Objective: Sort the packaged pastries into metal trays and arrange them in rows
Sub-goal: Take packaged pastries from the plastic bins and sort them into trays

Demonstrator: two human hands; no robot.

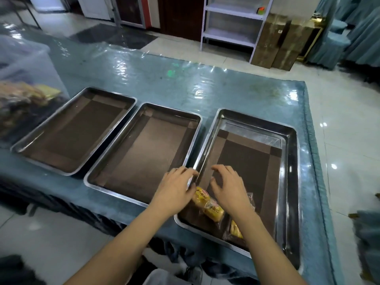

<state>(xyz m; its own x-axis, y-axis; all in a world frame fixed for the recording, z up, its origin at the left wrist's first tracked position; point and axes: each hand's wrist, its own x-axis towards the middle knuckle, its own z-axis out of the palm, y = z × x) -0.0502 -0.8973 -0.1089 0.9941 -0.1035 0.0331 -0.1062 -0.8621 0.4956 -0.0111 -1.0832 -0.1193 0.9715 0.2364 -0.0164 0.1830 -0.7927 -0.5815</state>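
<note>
Three metal trays lined with brown mats stand side by side on the blue table: a left tray, a middle tray and a right tray. Yellow packaged pastries lie in the near left corner of the right tray, and another yellow pastry shows beside my right wrist. My left hand hovers over the gap between the middle and right trays, fingers spread and relaxed, its thumb next to the pastries. My right hand is spread over the right tray just above the pastries. Neither hand holds anything.
A clear plastic bin at the far left holds a pile of more packaged pastries. The table edge runs close to the right tray. A white shelf and cardboard boxes stand on the floor beyond the table.
</note>
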